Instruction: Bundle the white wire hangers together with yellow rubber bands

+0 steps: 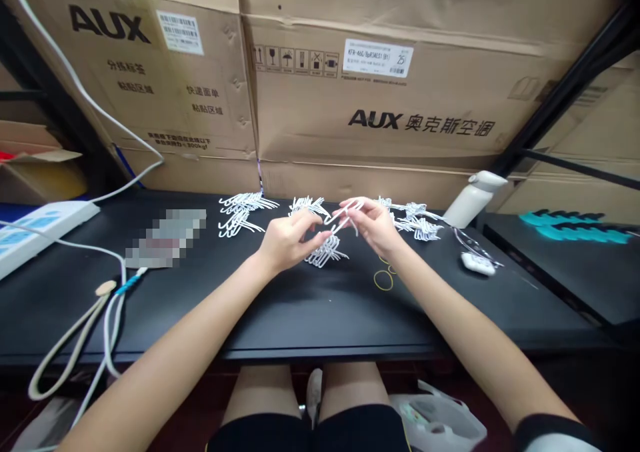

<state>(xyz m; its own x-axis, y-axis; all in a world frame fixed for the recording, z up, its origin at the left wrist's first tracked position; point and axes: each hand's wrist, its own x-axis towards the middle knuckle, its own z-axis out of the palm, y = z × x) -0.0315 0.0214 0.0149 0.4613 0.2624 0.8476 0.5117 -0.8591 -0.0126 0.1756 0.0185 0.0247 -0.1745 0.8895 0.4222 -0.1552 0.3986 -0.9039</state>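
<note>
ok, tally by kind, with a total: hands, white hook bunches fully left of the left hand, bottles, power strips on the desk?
Hands (left hand, right hand): 2
White hook bunches on the left: 2
White bottle: 1
White power strip: 1
Total: 6

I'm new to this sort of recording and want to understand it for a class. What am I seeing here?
There's no machine here: these are a person's bare hands, seen in one picture from a camera worn on the head, looking forward and down. The right hand holds thin white hooks; the left hand is at their ends, though whether it grips them is unclear. On the black table lie bunches of similar hooks, yellow loops, a white bottle and a power strip. Large cardboard boxes stand behind.
</note>
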